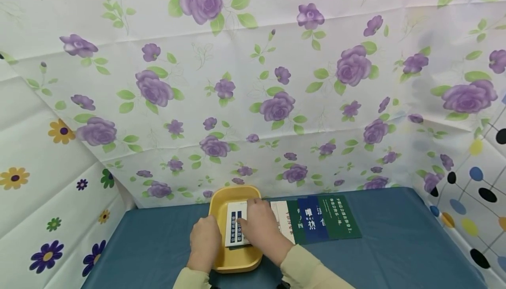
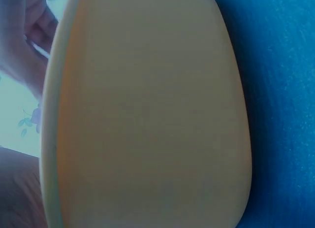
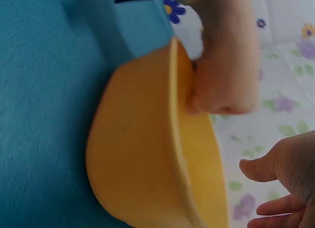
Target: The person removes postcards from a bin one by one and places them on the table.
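Note:
Inside the yellow basin (image 1: 237,262) lies a white card (image 1: 232,241) with dark-blue text blocks, a green edge peeking out beneath it. My right hand (image 1: 262,225) is above this card and partly covers it. In the right wrist view its thumb (image 3: 261,169) stands apart from loosely bent fingers, with nothing seen between them. My left hand (image 1: 205,241) grips the basin's left rim, fingers curled and knuckles up. From the right wrist view, the left fingers reach down inside the rim. The basin's outer wall (image 2: 147,114) fills the left wrist view.
To the right of the basin, several overlapping cards lie in a row: a white one (image 1: 283,214), a blue one (image 1: 312,225) and a green one (image 1: 341,218) with white text. They rest on a blue-covered table (image 1: 403,245). A flower-print sheet (image 1: 245,104) rises behind it.

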